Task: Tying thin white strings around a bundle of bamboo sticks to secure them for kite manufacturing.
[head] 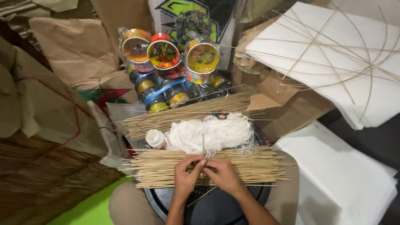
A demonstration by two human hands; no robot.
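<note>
Left hand (186, 175) and right hand (223, 173) pinch thin upright bamboo stick (203, 144) over flat bundle of pale bamboo sticks (258, 166); tangled white thread heap (208, 132) just behind.

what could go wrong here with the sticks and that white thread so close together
1. The near bundle of thin sticks lies loose across the lap, its ends overhanging a black round tray; it may roll or scatter as the left hand and right hand work one upright stick.
2. The white thread pile touches the sticks and could snag on them.
3. The small white bottle beside the thread might tip.
</note>
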